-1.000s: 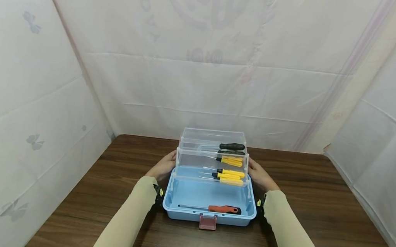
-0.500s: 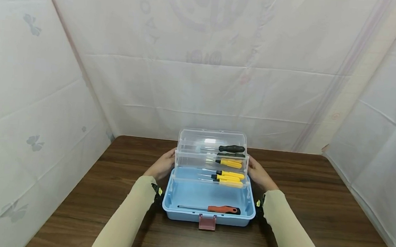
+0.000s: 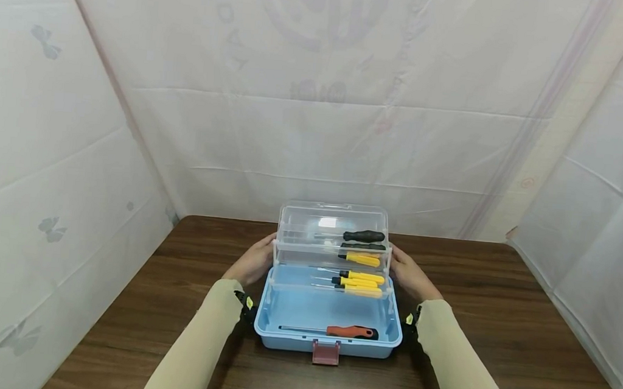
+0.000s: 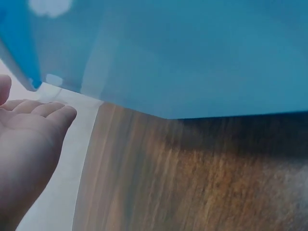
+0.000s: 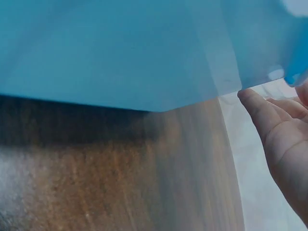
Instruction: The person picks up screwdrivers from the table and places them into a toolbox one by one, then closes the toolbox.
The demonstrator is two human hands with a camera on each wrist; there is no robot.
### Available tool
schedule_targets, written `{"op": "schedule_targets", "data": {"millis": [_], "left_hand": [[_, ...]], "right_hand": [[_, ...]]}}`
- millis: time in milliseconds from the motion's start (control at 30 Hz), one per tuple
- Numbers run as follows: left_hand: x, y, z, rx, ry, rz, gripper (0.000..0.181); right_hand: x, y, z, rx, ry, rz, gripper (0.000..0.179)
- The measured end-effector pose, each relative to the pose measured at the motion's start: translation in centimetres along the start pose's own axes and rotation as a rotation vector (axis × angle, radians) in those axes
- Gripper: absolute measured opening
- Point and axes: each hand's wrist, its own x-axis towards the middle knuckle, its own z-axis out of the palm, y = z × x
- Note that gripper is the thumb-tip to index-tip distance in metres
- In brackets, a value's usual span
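A light blue toolbox [image 3: 283,341] sits on the table with its clear lid [image 3: 299,214] raised at the back. Its clear trays [image 3: 298,256] bear screwdrivers with black [image 3: 364,236] and yellow handles [image 3: 365,277]. Along the front of the box's bottom lies an orange-and-black screwdriver [image 3: 352,332]. My left hand [image 3: 253,262] holds the lid's left side, fingers reaching behind it. Opposite, my right hand [image 3: 412,276] holds the right side. Both wrist views show fingers near the box's back corner, the left hand [image 4: 31,139] and right hand [image 5: 288,139]; the contact is partly out of frame.
A reddish latch [image 3: 326,352] hangs from the box's front. Dark wood tabletop [image 3: 498,331] extends around the box. White sheeting [image 3: 239,134] encloses the table at the back and both sides.
The lid's top edge has risen slightly, while the trays have shifted a little lower and nearer. Both hands stay at the sides. The view has drifted slightly.
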Motion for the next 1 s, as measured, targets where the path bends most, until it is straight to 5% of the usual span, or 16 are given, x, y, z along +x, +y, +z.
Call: {"op": "schedule_targets", "data": {"millis": [433,1000], "left_hand": [[-0.4,0.1,-0.5,-0.013,0.02,0.031,0.047],[-0.9,1.4,-0.8,-0.057,0.004,0.025,0.05]], "right_hand": [[0.1,-0.8,-0.3,0.132,-0.057,-0.014,0.06],[0.0,-1.7,-1.0,0.128,-0.078,-0.019,0.057]]}}
